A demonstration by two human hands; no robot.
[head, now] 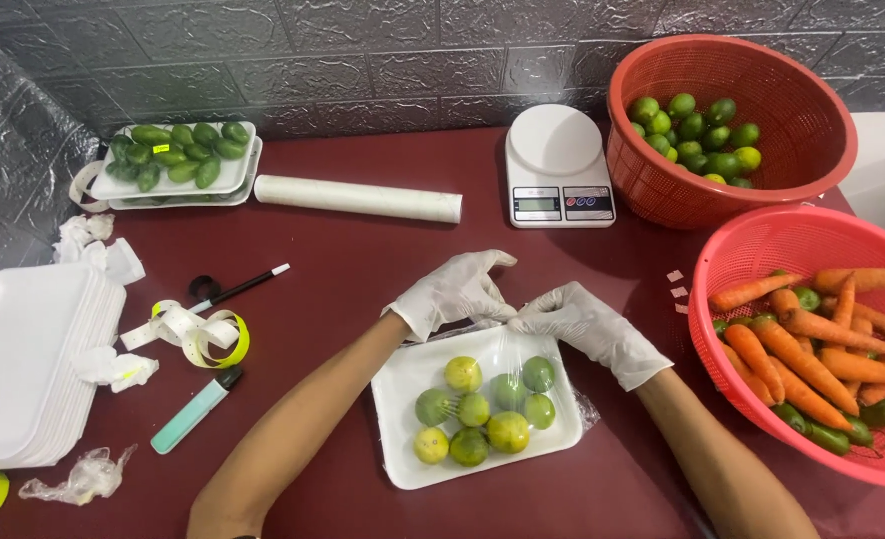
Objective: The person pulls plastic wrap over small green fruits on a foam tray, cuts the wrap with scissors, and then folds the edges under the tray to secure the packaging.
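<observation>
Nearest the camera, two bare forearms reach in from the bottom edge across a dark red table. Between them lies a white foam tray holding a cluster of limes, green to yellow, with clear plastic film stretched over its far half. Open tabletop runs all round the tray, with a wide bare strip to its left and a narrower one to its right before the baskets begin.

Both hands wear white gloves and meet at the tray's far edge. The left hand has its fingertips drawn together, pinching the film near the rim. The right hand is curled, its fingertips also nipping the film, just beside the left.

Left of the tray lie a teal lighter, a loose coil of yellow and white tape and a black pen. At the left edge sits a stack of empty white foam trays, with crumpled film scraps around it.

At the right edge, a pink basket holds carrots and a few green fruits among them, close to the right forearm.

Farther back, a roll of white film lies crosswise, with a white kitchen scale to its right. A red basket of limes stands by the wall, touching the pink one. At the far left, a wrapped tray of long green fruits rests against the dark stone-patterned wall
</observation>
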